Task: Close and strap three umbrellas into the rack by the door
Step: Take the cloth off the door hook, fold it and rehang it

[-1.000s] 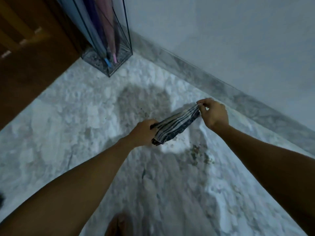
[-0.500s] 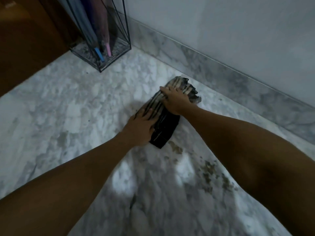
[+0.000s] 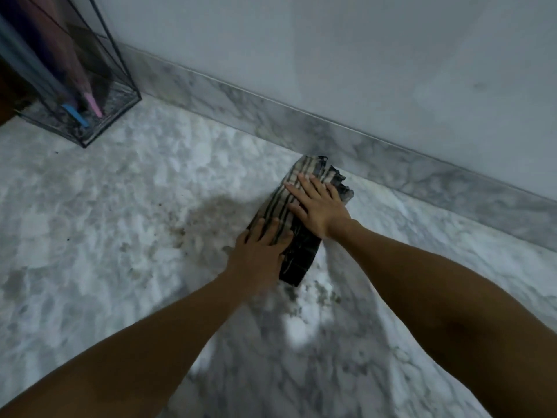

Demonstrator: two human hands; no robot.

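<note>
A folded striped cloth, beige and black, lies on the marble floor close to the wall. My left hand presses flat on its near end with straight fingers. My right hand lies flat on its far end, fingers spread. At the far left stands a black wire-frame umbrella rack. Closed umbrellas lean inside it, one with a blue tip and one with a pink tip. Their upper parts are cut off by the frame.
The grey-white marble floor carries brownish dirty marks left of the cloth. A marble skirting runs along the white wall behind it. A dark wooden surface shows at the far left edge.
The cloth was held stretched in the air between both hands a second ago. It came down to the floor, and both hands now press flat on it.
</note>
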